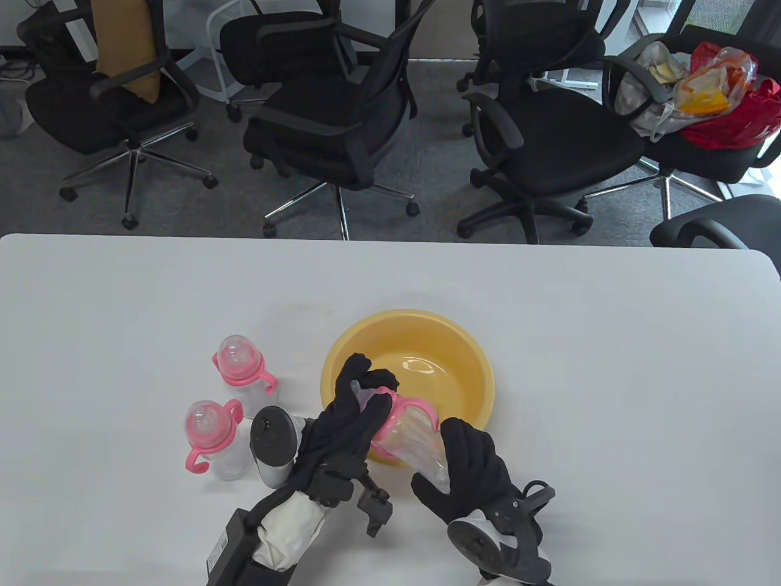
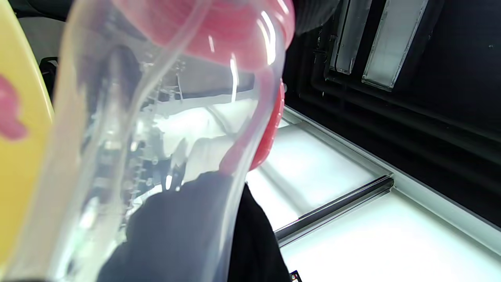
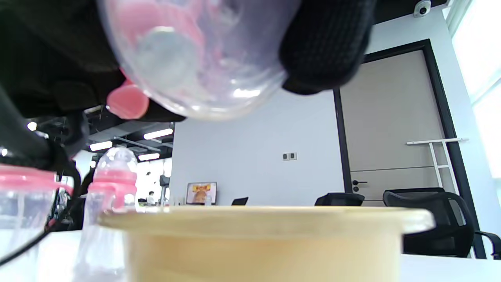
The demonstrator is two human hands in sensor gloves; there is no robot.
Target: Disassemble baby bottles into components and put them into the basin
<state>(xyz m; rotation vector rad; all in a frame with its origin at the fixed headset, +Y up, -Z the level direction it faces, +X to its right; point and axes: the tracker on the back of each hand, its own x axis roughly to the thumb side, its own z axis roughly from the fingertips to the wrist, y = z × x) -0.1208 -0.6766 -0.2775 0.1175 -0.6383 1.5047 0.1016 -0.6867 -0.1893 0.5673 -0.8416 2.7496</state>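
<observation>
Clear plastic baby bottle [image 1: 415, 442] with a pink handled collar, tilted over the near rim of the round yellow basin [image 1: 470, 360]. Right hand [image 1: 473, 479] curls around its base, left hand [image 1: 348, 421] fingers pinch the cap end.

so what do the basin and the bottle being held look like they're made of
Basin: probably plastic, opaque yellow, smooth with a soft glossy highlight inside.
Held bottle: body looks like clear plastic, since the glove shows through it in the left wrist view; its pink collar and handles look like opaque glossy plastic.
</observation>
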